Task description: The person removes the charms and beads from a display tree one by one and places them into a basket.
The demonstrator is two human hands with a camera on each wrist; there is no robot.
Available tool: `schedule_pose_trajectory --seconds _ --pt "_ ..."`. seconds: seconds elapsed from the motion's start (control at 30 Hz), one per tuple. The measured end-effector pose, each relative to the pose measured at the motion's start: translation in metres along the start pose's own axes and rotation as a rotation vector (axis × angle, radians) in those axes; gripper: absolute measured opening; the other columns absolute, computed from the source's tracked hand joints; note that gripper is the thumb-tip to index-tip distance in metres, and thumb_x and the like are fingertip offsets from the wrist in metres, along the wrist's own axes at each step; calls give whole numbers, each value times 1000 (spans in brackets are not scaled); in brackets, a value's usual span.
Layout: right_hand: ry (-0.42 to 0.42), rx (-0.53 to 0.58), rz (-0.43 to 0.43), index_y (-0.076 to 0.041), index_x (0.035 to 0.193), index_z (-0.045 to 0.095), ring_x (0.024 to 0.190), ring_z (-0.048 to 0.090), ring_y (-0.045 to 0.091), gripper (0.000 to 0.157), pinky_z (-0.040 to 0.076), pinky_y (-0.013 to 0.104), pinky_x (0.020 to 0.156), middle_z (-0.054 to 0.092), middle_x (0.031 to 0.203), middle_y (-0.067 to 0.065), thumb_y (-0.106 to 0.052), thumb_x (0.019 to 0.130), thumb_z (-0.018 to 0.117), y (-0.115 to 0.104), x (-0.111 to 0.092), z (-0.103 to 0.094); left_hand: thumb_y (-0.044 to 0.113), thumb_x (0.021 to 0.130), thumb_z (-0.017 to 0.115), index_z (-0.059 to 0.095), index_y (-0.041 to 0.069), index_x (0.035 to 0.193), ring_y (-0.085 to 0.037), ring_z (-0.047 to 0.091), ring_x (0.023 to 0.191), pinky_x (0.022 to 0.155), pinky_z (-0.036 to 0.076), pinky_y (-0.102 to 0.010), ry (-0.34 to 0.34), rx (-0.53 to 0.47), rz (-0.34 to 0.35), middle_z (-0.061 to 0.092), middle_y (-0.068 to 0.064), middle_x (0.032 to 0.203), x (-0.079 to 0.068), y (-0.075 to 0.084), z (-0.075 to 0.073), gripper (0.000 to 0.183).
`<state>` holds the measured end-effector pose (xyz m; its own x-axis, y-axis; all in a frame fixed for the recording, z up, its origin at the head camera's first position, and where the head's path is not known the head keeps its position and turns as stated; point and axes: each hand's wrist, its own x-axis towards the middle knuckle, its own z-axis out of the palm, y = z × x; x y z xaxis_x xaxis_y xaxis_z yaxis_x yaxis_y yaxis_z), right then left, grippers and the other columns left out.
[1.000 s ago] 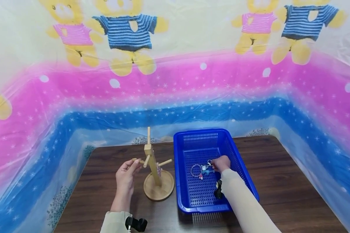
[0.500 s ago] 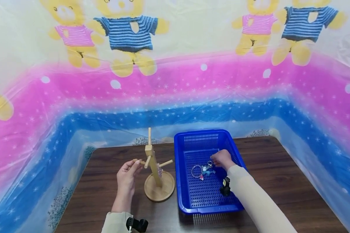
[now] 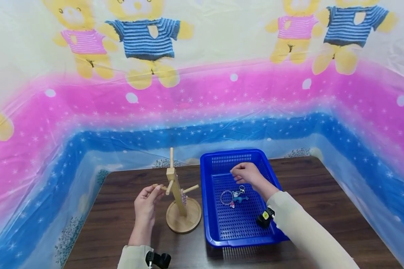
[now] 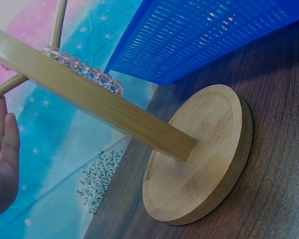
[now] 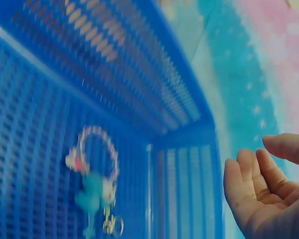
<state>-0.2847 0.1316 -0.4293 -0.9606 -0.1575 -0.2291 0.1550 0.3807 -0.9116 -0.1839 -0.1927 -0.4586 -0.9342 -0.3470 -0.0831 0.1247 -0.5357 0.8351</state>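
Observation:
My left hand (image 3: 145,203) pinches one peg of a wooden peg stand (image 3: 177,194) between thumb and fingers. The stand is upright on its round base (image 4: 197,154). On another peg hangs a bracelet of clear pinkish beads (image 4: 92,72), lying against the post. Above the blue plastic basket (image 3: 219,241) hovers my right hand (image 3: 249,173), its fingers loosely curled with nothing in them. Below it, on the basket floor, lies a keychain (image 3: 239,198) with a blue figure, a white piece and a metal clasp. A beaded bracelet (image 3: 226,198) with a small pink-and-white charm touches the keychain.
The basket stands just right of the stand's base on a dark wood table (image 3: 326,209). A printed cloth (image 3: 202,89) with bears surrounds the table at the back and sides. The basket walls rise around the things inside.
My right hand has let go of the keychain's clasp, then risen and shifted a little left over the basket. The keychain stays on the basket floor. The left hand keeps its place.

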Motion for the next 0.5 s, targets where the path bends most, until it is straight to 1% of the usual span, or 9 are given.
schedule_pose_trajectory --seconds 0.07,0.2,0.3,0.43,0.5 --pt "-21 19 -15 6 119 67 82 68 14 27 67 36 84 72 112 20 -14 100 62 -3 -6 6 0 90 76 66 7 86 -5 74 71 73 64 -15 2 1 -4 78 3 78 0 0 0 13" --pt "-69 51 -61 5 118 67 84 69 15 27 67 38 85 71 116 24 -15 100 64 -7 -16 21 0 90 77 66 5 87 -5 74 71 72 64 -15 6 0 -4 78 3 77 0 -1 1 12" --pt "-119 78 -110 6 120 66 83 68 13 30 66 41 89 71 114 22 -17 101 65 -8 -21 33 0 90 76 66 6 87 -5 74 70 71 64 -15 9 3 -1 78 3 78 0 -1 1 12" --pt "-179 102 -162 8 123 65 89 71 22 34 66 42 90 72 115 24 -18 101 65 -11 -26 48 0 90 76 66 6 87 -5 74 71 72 64 -15 7 5 -3 79 3 78 0 0 1 12" --pt "-193 108 -172 9 124 65 92 73 26 36 66 43 91 72 118 26 -18 101 65 -12 -27 55 0 90 76 67 6 88 -5 75 71 72 64 -16 4 5 -6 79 3 78 0 0 1 11"
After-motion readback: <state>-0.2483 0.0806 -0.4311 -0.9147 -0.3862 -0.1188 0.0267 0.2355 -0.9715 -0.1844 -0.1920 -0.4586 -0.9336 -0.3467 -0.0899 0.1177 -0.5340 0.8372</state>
